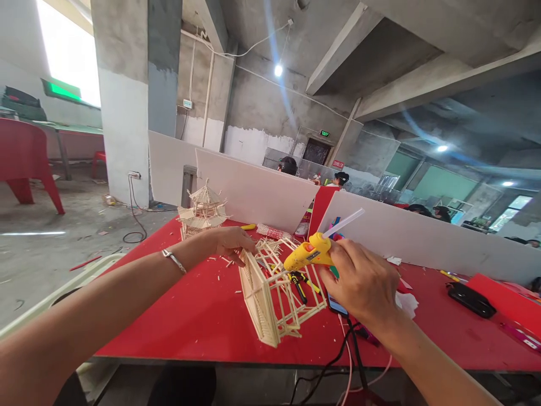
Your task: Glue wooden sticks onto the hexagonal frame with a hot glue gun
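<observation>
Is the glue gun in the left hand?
No, the right hand holds the yellow glue gun, while the left hand grips the stick frame.

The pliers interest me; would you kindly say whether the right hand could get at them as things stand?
Probably not directly: the right hand holds the glue gun, and bars of the frame in the left hand cross in front of the pliers.

The head camera looks forward across the table [186, 321].

Lit bulb [278, 70], half-whitewashed concrete wall [262, 98]
</observation>
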The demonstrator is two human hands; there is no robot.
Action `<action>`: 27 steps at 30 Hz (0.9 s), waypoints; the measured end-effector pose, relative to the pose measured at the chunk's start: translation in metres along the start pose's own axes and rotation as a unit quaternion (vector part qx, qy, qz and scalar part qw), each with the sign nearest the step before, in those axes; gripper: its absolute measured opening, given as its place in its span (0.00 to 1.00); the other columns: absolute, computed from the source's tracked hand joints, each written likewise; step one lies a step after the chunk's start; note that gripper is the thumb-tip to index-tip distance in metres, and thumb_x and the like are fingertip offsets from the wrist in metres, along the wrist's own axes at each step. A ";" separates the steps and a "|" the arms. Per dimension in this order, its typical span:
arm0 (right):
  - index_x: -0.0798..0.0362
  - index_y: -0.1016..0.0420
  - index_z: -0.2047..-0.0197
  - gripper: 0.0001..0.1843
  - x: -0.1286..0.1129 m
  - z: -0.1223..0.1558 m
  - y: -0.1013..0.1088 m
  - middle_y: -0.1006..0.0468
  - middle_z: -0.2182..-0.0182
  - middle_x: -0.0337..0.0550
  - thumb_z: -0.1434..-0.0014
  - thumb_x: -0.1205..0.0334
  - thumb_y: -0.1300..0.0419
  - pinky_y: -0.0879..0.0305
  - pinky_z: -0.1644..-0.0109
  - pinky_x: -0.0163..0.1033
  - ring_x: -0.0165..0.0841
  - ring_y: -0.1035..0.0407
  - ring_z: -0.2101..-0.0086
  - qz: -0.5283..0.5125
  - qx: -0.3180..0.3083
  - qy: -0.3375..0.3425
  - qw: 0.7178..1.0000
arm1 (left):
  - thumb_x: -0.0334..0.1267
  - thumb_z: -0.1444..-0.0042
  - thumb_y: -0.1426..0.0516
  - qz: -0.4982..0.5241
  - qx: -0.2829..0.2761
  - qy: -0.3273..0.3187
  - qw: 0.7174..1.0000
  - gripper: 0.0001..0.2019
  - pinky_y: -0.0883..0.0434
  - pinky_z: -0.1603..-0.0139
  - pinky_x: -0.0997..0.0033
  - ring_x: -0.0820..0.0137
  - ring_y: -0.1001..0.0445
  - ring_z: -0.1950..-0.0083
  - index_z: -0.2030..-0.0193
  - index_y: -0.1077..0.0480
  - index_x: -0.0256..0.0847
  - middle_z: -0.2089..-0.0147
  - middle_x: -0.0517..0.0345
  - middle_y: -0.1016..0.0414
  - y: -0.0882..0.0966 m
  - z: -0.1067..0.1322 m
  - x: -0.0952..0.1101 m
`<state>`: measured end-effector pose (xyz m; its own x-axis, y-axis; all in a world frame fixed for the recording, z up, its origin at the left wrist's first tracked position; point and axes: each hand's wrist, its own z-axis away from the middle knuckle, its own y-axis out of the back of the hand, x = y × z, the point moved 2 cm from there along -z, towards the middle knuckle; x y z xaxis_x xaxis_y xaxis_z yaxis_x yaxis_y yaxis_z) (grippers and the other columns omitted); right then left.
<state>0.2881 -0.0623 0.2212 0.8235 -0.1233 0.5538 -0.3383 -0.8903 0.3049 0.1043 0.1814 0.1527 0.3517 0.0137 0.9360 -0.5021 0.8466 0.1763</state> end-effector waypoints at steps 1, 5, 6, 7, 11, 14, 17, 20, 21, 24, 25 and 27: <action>0.54 0.29 0.57 0.09 0.000 0.000 0.000 0.24 0.68 0.40 0.42 0.66 0.42 0.44 0.66 0.39 0.32 0.33 0.69 -0.001 0.003 0.002 1.000 | 0.39 0.63 0.31 0.004 -0.005 -0.001 1.000 0.12 0.21 0.52 0.59 0.68 0.25 0.63 0.71 0.23 0.36 0.69 0.56 0.24 0.000 0.000 -0.001; 0.54 0.29 0.58 0.09 0.000 0.002 0.000 0.25 0.69 0.39 0.43 0.65 0.41 0.45 0.67 0.39 0.31 0.33 0.70 0.001 0.004 -0.007 1.000 | 0.39 0.62 0.31 0.012 -0.006 -0.001 1.000 0.11 0.21 0.52 0.59 0.69 0.25 0.64 0.72 0.23 0.36 0.70 0.57 0.24 0.001 -0.001 -0.003; 0.54 0.28 0.58 0.09 0.000 0.002 0.000 0.25 0.69 0.39 0.43 0.64 0.41 0.45 0.67 0.39 0.32 0.33 0.70 0.001 0.002 -0.013 1.000 | 0.39 0.62 0.31 0.012 -0.003 0.000 1.000 0.11 0.20 0.52 0.58 0.69 0.25 0.64 0.72 0.23 0.36 0.71 0.57 0.25 0.000 -0.001 -0.002; 0.54 0.28 0.58 0.10 0.001 0.002 0.000 0.25 0.69 0.39 0.44 0.62 0.40 0.45 0.68 0.39 0.32 0.33 0.70 0.001 0.002 -0.018 1.000 | 0.39 0.63 0.31 0.012 0.000 0.002 1.000 0.11 0.20 0.53 0.58 0.69 0.26 0.65 0.72 0.23 0.36 0.71 0.57 0.25 0.000 0.000 -0.002; 0.55 0.28 0.58 0.15 0.001 0.002 -0.001 0.25 0.69 0.39 0.45 0.54 0.37 0.43 0.67 0.39 0.32 0.33 0.69 -0.004 0.003 -0.025 1.000 | 0.38 0.66 0.30 0.014 0.019 0.011 1.000 0.12 0.20 0.55 0.59 0.70 0.27 0.66 0.74 0.24 0.36 0.73 0.59 0.26 -0.005 0.004 0.003; 0.55 0.28 0.59 0.16 0.001 0.002 -0.001 0.26 0.69 0.39 0.46 0.54 0.37 0.43 0.67 0.40 0.33 0.33 0.70 -0.008 -0.005 -0.028 1.000 | 0.37 0.69 0.29 0.017 0.038 0.014 0.999 0.13 0.20 0.58 0.62 0.70 0.28 0.66 0.75 0.26 0.36 0.73 0.59 0.27 -0.009 0.008 0.006; 0.54 0.29 0.58 0.14 0.000 0.003 0.000 0.26 0.69 0.39 0.46 0.57 0.37 0.43 0.67 0.40 0.33 0.33 0.69 -0.013 -0.015 -0.034 0.999 | 0.38 0.70 0.29 0.014 0.043 0.009 0.999 0.14 0.20 0.63 0.65 0.70 0.29 0.68 0.76 0.25 0.35 0.73 0.57 0.27 -0.011 0.008 0.007; 0.53 0.29 0.57 0.14 0.001 0.004 0.001 0.26 0.67 0.40 0.46 0.58 0.37 0.42 0.66 0.40 0.34 0.32 0.67 -0.022 -0.034 -0.049 0.998 | 0.40 0.69 0.29 0.004 0.030 0.007 1.000 0.14 0.21 0.67 0.68 0.69 0.28 0.68 0.76 0.24 0.35 0.72 0.55 0.26 -0.013 0.005 0.008; 0.53 0.29 0.56 0.15 0.001 0.005 0.001 0.26 0.67 0.40 0.46 0.58 0.37 0.41 0.65 0.40 0.34 0.32 0.67 -0.024 -0.040 -0.056 0.997 | 0.40 0.68 0.29 0.003 0.030 0.005 1.000 0.14 0.21 0.67 0.69 0.69 0.28 0.68 0.75 0.23 0.35 0.72 0.55 0.26 -0.012 0.004 0.008; 0.53 0.29 0.55 0.15 0.004 0.007 0.000 0.26 0.66 0.41 0.46 0.58 0.39 0.41 0.65 0.40 0.35 0.32 0.66 -0.027 -0.051 -0.069 0.996 | 0.41 0.67 0.30 0.001 0.033 0.000 0.999 0.12 0.22 0.68 0.71 0.69 0.28 0.68 0.76 0.23 0.36 0.71 0.54 0.25 -0.010 -0.002 0.009; 0.54 0.29 0.55 0.15 0.005 0.007 -0.001 0.26 0.66 0.41 0.46 0.57 0.39 0.41 0.65 0.40 0.35 0.32 0.66 -0.027 -0.055 -0.074 0.995 | 0.41 0.66 0.30 0.002 0.027 -0.001 1.000 0.12 0.22 0.68 0.71 0.69 0.27 0.68 0.75 0.23 0.36 0.70 0.54 0.24 -0.009 -0.005 0.009; 0.54 0.29 0.56 0.16 0.007 0.009 -0.004 0.26 0.65 0.42 0.46 0.56 0.40 0.41 0.66 0.40 0.34 0.32 0.66 -0.027 -0.071 -0.089 0.993 | 0.41 0.66 0.30 0.007 0.026 0.000 1.000 0.12 0.22 0.67 0.72 0.67 0.25 0.65 0.75 0.23 0.38 0.69 0.53 0.23 -0.006 -0.009 0.008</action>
<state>0.2997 -0.0632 0.2172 0.9053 -0.1634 0.3922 -0.3419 -0.8282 0.4440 0.1174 0.1807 0.1567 0.3455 0.0252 0.9381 -0.5473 0.8174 0.1796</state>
